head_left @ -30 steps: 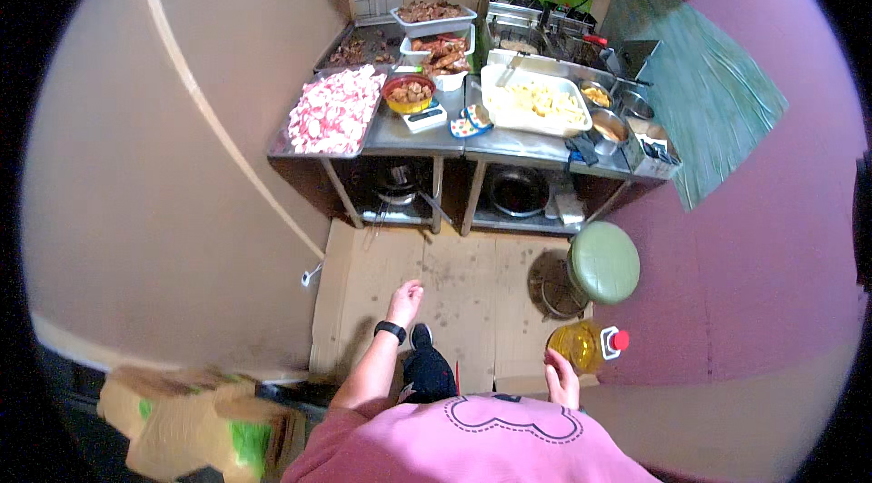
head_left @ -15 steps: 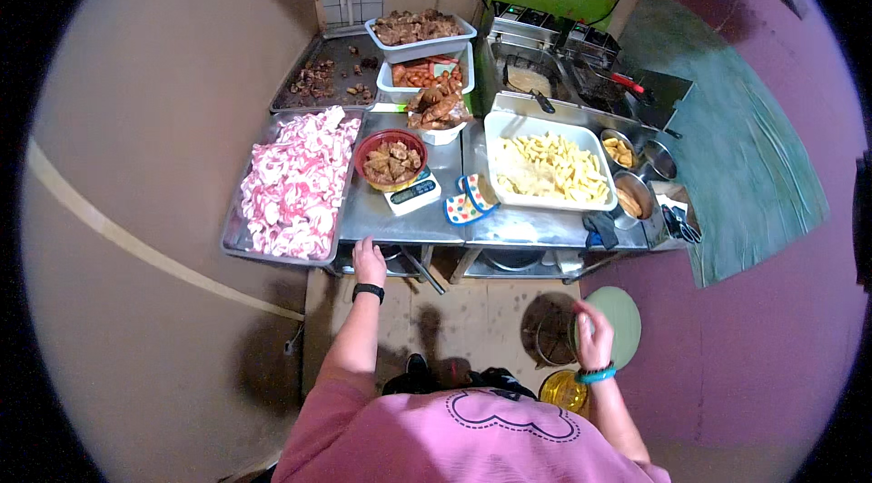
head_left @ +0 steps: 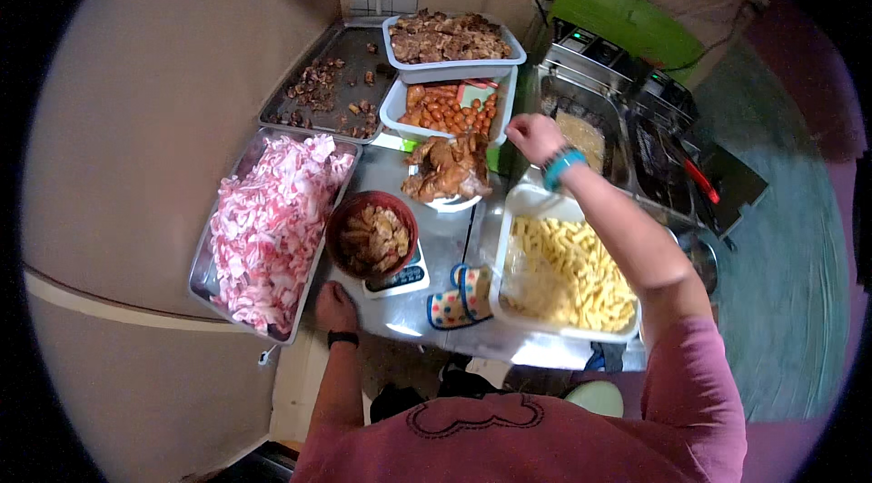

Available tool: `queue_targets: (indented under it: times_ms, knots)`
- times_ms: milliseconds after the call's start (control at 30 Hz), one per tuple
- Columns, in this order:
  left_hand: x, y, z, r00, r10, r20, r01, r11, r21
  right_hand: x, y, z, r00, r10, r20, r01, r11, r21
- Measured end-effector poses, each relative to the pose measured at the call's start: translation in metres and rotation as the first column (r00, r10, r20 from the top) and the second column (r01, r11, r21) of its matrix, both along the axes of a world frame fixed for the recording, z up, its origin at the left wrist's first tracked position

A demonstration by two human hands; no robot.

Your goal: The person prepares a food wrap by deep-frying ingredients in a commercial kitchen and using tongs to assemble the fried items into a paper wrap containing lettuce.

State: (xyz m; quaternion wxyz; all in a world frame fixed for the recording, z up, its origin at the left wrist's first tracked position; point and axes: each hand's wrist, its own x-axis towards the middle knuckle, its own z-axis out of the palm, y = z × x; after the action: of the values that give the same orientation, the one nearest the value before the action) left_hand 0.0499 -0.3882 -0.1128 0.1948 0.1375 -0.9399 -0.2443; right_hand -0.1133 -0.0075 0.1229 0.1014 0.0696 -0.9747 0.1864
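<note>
A long metal tray (head_left: 203, 276) of pink-and-white meat (head_left: 277, 224) slants away rightward on the counter (head_left: 380, 172), beside the left hand (head_left: 336, 307); the right hand (head_left: 536, 138) hangs near the sausages (head_left: 438, 110). I can't tell either's grip.

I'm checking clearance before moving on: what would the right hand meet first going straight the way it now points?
Probably the right side of the lower pale tray holding reddish food pieces, just beyond the right hand. Depth is unclear, so it might pass above the rim.
</note>
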Motion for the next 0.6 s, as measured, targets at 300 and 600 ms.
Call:
queue_targets:
  times_ms: [300, 600]
  knots:
    - [-0.004, 0.004, -0.009, 0.994, -0.05, -0.097, 0.046, 0.998, -0.046, -0.247, 0.022, -0.146, 0.842, -0.348, 0.413, 0.301, 0.937, 0.177]
    - [-0.005, 0.001, -0.022, 0.995, -0.04, 0.094, 0.046, 0.997, -0.061, -0.28, -0.017, -0.157, 0.797, -0.49, 0.354, 0.494, 0.865, 0.085]
